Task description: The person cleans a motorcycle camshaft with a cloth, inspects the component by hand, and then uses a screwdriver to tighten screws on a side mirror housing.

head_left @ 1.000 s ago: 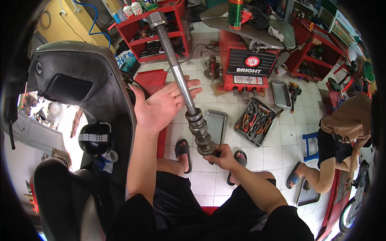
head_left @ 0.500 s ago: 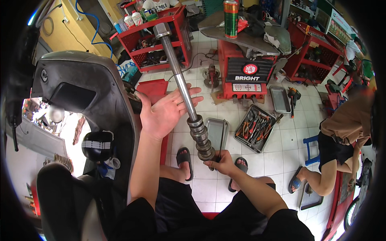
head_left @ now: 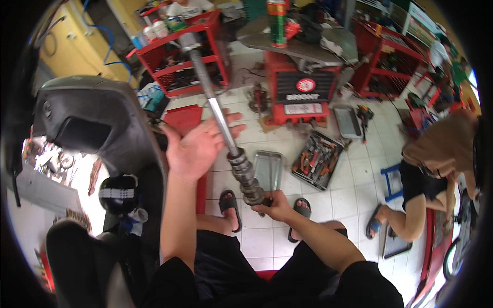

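Note:
A long steel shaft (head_left: 220, 117) slants up and away in front of me. It carries a block-like head (head_left: 189, 42) at its far end, a darker ribbed stretch below that, a bright smooth middle and a stack of ringed metal collars (head_left: 245, 177) at the near end. My right hand (head_left: 278, 207) is closed around that near end, thumb on top. Behind the smooth middle, my left hand (head_left: 192, 154) lies palm up with fingers spread; whether it touches the shaft, I cannot tell.
A tray of hand tools (head_left: 318, 160), a shallow metal tray (head_left: 268, 164) and a power tool (head_left: 365, 123) lie on the tiled floor. A scooter (head_left: 118, 118) stands at my left. Red tool carts (head_left: 149, 56) and a red-based workbench (head_left: 303, 110) stand ahead; another person (head_left: 436, 149) crouches at right.
The whole scene has shifted slightly left and blurred as my head turned. My right hand keeps its hold on the shaft, and my left palm stays open behind it.

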`<state>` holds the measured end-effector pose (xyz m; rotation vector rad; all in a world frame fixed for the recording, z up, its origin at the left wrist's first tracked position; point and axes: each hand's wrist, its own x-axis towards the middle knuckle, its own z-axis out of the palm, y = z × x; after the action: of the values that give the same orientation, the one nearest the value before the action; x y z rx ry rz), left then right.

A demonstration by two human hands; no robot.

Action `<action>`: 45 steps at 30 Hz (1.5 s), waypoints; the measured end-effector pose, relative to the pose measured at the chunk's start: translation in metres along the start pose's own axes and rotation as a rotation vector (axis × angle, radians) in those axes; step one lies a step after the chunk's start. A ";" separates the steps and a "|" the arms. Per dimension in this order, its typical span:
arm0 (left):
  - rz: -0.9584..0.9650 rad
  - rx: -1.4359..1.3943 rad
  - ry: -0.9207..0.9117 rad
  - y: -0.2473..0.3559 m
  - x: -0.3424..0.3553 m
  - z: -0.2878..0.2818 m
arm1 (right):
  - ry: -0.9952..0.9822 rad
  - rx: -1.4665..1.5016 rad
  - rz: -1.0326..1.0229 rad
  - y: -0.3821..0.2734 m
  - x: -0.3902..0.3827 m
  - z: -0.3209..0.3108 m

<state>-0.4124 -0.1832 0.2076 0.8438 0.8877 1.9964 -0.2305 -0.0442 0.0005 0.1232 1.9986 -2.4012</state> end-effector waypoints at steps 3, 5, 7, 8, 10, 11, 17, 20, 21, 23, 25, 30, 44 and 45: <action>0.019 -0.041 0.018 0.004 0.000 0.001 | -0.001 -0.135 -0.018 -0.010 0.004 -0.002; 0.026 -0.030 0.030 0.002 0.000 -0.004 | -0.003 -0.027 -0.009 -0.018 0.004 -0.002; 0.027 0.006 0.064 -0.004 0.002 -0.004 | -0.036 -0.106 0.059 -0.020 0.004 -0.007; 0.022 0.011 0.063 -0.005 0.003 -0.003 | -0.025 -0.097 0.033 -0.021 0.002 -0.006; 0.030 -0.002 0.061 -0.007 0.005 0.000 | -0.005 -0.095 -0.023 -0.025 -0.003 -0.007; 0.022 0.016 0.052 -0.008 0.006 0.001 | 0.012 -0.102 -0.077 -0.021 -0.003 -0.009; 0.021 -0.094 0.101 -0.014 0.005 0.011 | 0.034 -0.096 -0.125 -0.004 -0.004 -0.008; 0.019 -0.105 0.097 -0.021 0.007 0.011 | 0.054 -0.103 -0.171 0.013 -0.003 -0.013; 0.016 -0.100 0.092 -0.016 0.005 0.007 | 0.041 -0.096 -0.192 0.008 0.003 -0.006; 0.023 -0.090 0.101 -0.010 -0.004 -0.007 | 0.097 -0.160 -0.183 0.002 0.005 0.001; -0.001 -0.052 0.109 -0.012 -0.001 -0.007 | 0.050 -0.299 -0.076 0.004 0.007 -0.005; 0.027 0.057 0.027 -0.019 0.017 0.001 | 0.188 -0.207 0.000 -0.007 0.002 -0.007; 0.314 0.103 0.140 -0.050 0.012 -0.008 | 0.659 -0.628 -0.301 -0.007 0.003 0.014; 0.354 0.085 0.088 -0.055 0.013 -0.007 | 0.715 -0.665 -0.326 -0.006 0.005 0.007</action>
<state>-0.4035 -0.1491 0.1627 1.0253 0.9280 2.3290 -0.2360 -0.0496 0.0071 0.7790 3.2376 -1.8115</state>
